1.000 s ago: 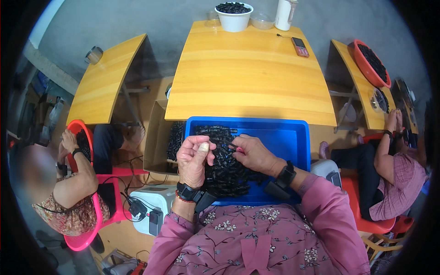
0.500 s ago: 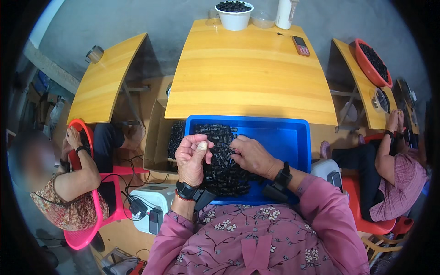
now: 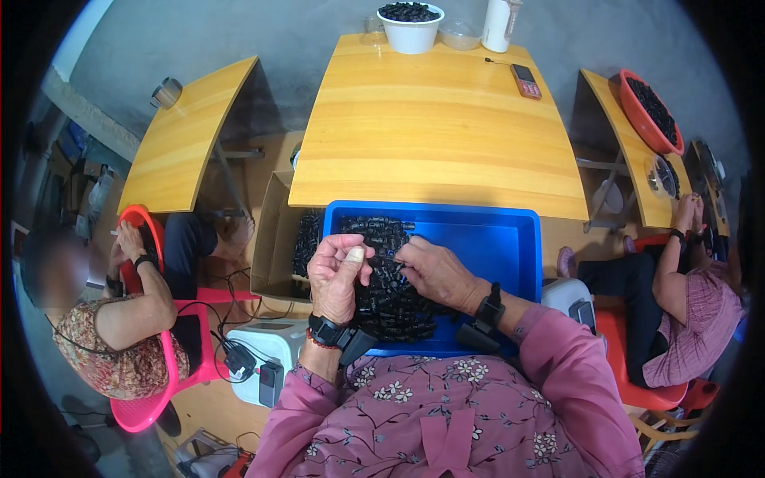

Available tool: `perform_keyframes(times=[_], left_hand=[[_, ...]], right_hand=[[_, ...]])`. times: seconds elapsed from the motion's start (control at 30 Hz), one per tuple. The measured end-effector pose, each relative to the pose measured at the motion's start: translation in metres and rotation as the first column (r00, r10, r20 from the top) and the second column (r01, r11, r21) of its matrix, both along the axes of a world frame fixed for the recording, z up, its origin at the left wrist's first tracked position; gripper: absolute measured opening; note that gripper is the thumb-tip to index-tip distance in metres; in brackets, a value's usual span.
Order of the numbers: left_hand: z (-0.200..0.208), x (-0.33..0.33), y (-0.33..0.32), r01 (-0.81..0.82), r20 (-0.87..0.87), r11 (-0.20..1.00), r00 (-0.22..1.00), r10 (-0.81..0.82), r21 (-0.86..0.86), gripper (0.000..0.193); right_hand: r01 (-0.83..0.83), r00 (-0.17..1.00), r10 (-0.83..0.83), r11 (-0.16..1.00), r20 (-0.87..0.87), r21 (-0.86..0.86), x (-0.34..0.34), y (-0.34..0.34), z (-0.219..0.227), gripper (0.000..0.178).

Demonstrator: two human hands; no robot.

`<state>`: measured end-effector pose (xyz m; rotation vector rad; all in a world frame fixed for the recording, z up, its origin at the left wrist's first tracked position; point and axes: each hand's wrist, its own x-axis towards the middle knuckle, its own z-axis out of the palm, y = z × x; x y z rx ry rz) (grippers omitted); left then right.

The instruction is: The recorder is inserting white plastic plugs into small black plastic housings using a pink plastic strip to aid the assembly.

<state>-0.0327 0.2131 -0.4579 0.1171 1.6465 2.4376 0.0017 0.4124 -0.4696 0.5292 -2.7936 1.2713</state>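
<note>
In front of me a blue tray (image 3: 510, 239) holds a heap of small black cylindrical parts (image 3: 390, 315) on its left side. Over the left part of the heap, my left hand (image 3: 336, 275) is closed, thumb against the curled fingers. Whatever it pinches is too small or too hidden to make out. My right hand (image 3: 442, 275) is closed just to the right, fingertips pointing down-left above the black parts. What lies between those fingertips cannot be made out either. A small gap separates the two hands.
A yellow wooden table (image 3: 438, 135) stands beyond the tray, bearing a white tub (image 3: 411, 36) of black parts and a phone (image 3: 526, 81). A cardboard box (image 3: 269, 239) is left of the tray. Co-workers sit at both sides, near red basins (image 3: 649, 111).
My right hand has shifted very slightly left, toward my left hand. My left hand keeps nearly the same pinch. The co-worker at left has moved their hands a little.
</note>
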Motion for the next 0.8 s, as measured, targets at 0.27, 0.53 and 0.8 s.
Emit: perform_keyframes(times=[0.27, 0.53, 0.8], left_hand=[[0.003, 0.001, 0.001, 0.020, -0.006, 1.000, 1.000, -0.020, -0.012, 0.018], [0.026, 0.011, 0.008, 0.276, 0.179, 0.954, 0.951, -0.254, -0.114, 0.019], [0.023, 0.028, 0.013, 0.335, 0.304, 0.856, 0.832, -0.465, 0.393, 0.009]], right_hand=[[-0.066, 0.997, 0.068, 0.996, 0.027, -0.057, -0.008, 0.011, 0.003, 0.012], [-0.026, 1.000, 0.024, 0.974, -0.010, -0.224, 0.005, 0.019, 0.074, 0.014], [-0.071, 0.997, 0.058, 0.960, -0.057, -0.271, 0.017, 0.020, 0.074, 0.019]])
